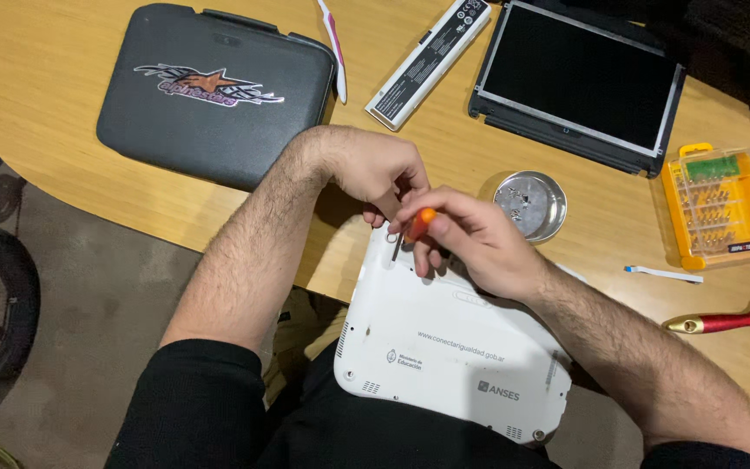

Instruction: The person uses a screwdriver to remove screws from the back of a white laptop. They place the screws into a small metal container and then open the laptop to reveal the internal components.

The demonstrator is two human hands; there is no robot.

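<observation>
White plastic netbook base (453, 347) lies upside down nearest, half on the lap, far edge on the wooden table (62, 78). Right hand (470, 239) pinches an orange-handled small screwdriver (411, 230), tip on the base's far-left corner; left hand (375, 169), fingers curled, presses that corner. Round metal dish (531, 204) just right, dark grey case (210, 91) far left.
</observation>
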